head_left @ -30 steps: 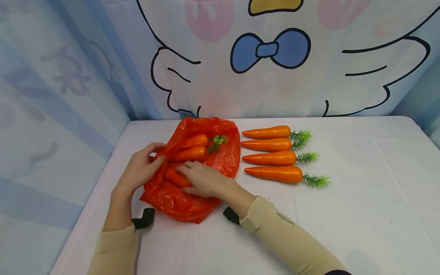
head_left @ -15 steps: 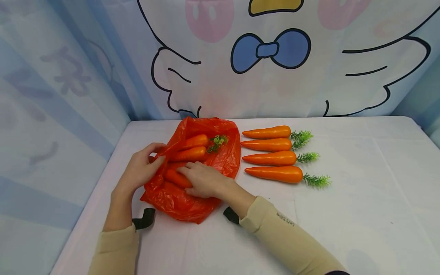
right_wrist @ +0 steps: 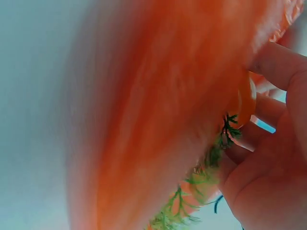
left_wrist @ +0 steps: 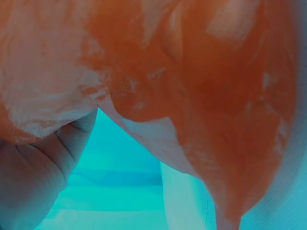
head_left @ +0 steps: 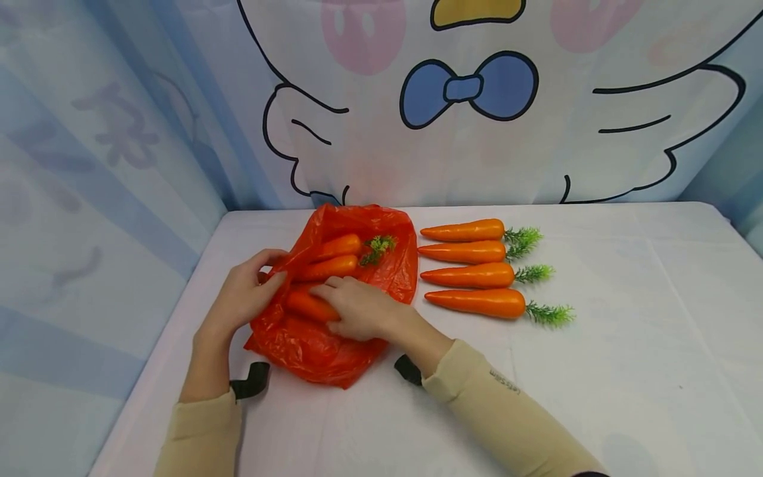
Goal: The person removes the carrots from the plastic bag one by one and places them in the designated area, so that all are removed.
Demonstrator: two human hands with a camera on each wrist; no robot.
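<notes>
In the head view, a red plastic bag [head_left: 324,361] lies spread at the left of the table, its mouth facing up and right. My left hand [head_left: 241,291] grips the bag's left edge between thumb and fingers. Inside the mouth, my right hand [head_left: 365,308] holds the nearest visible orange carrot [head_left: 306,305] near its thick end. Behind it lie two more carrots [head_left: 330,267] with green tops [head_left: 378,248]. The right wrist view shows thumb and fingers around the orange carrot [right_wrist: 246,101], with green fronds [right_wrist: 206,167] below the palm. Red plastic fills much of the left wrist view.
Several carrots [head_left: 479,302] lie in a row right of the bag, tips left and green tops right. They sit on a white-covered table [head_left: 626,371]. A cartoon-printed curtain [head_left: 465,159] stands behind the table and another hangs at the left.
My right hand and sleeve have shifted slightly to the right, showing a little more of the carrot under the fingers. The left hand keeps its place on the bag.
</notes>
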